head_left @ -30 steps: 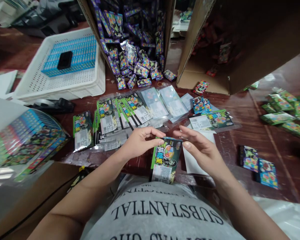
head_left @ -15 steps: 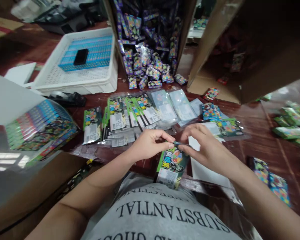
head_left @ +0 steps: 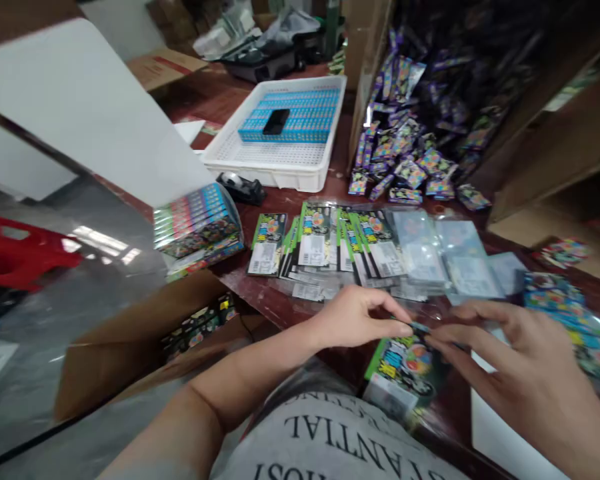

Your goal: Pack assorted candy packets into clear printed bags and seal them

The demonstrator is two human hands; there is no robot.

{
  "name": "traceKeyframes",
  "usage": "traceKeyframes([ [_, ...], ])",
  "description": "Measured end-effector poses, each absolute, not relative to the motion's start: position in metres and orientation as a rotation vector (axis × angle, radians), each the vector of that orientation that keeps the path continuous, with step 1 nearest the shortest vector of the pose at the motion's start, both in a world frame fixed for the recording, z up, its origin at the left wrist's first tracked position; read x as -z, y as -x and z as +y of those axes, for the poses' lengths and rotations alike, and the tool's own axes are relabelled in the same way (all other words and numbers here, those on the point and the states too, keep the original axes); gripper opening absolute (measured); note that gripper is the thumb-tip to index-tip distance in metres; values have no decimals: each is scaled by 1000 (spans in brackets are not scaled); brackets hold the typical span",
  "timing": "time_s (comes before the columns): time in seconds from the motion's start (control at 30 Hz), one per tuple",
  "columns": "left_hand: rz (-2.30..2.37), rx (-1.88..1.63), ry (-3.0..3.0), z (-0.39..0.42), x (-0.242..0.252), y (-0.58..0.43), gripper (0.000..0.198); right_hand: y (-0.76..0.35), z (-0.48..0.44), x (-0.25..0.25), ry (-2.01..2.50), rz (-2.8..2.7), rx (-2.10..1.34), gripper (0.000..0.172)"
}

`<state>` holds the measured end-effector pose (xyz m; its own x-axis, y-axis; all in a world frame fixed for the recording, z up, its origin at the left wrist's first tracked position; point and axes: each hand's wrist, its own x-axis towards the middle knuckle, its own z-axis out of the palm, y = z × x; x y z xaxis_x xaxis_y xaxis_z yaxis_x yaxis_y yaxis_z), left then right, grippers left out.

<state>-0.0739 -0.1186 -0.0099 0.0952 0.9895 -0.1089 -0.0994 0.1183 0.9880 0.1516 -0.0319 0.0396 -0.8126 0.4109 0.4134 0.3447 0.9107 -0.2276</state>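
Note:
A dark printed packet (head_left: 405, 367) with a green edge and a white label lies in front of my body, its upper edge at my fingers. My left hand (head_left: 353, 319) pinches that upper edge between thumb and forefinger. On the same edge, to the right, my right hand (head_left: 515, 350) is closed in a pinch; it is slightly blurred. Just beyond both hands, similar packets (head_left: 315, 233) in clear plastic lie overlapped in a row. Pale bluish sleeves (head_left: 420, 247) continue that row to the right. Blue candy packs (head_left: 550, 293) lie beyond my right hand.
A white plastic basket (head_left: 295, 175) holds blue boxes with a black phone (head_left: 277, 122) on top. A tape dispenser (head_left: 240, 188) and wrapped stacked boxes (head_left: 197, 223) are at left. A carton of small purple packs (head_left: 410, 170) stands behind. An open carton (head_left: 105, 353) sits below the table edge.
The view has swung left, so everything appears shifted right, and a red plastic object on the floor has come into view. Both hands stay at the packet's upper edge.

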Motion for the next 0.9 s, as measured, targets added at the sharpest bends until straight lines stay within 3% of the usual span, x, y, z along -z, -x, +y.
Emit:
traceKeyframes([
  [0.2, 1177, -1151, -1011, -117, 8, 79, 16, -137, -21, -49, 903, -2453, -730, 32],
  [0.3, 1176, -1122, -1030, -113, 8, 77, 17, -135, -17, -46, 893, -2492, -956, 25],
  [0.53, 1271, -1070, -1097, -109, 15, 74, 18, -142, -32, -46, 750, -2348, -1054, 13],
  [0.67, 1250, -1069, -1135, -110, 8, 69, 18, -144, -35, -35, 841, -2409, -962, 13],
  [0.8, 1247, -1093, -1148, -114, 1, 66, 16, -145, -42, -26, 836, -2410, -656, 19],
  [0.9, 1236, -1147, -1124, -124, 4, 63, 18, -149, -47, -22, 822, -2498, -451, 15],
])
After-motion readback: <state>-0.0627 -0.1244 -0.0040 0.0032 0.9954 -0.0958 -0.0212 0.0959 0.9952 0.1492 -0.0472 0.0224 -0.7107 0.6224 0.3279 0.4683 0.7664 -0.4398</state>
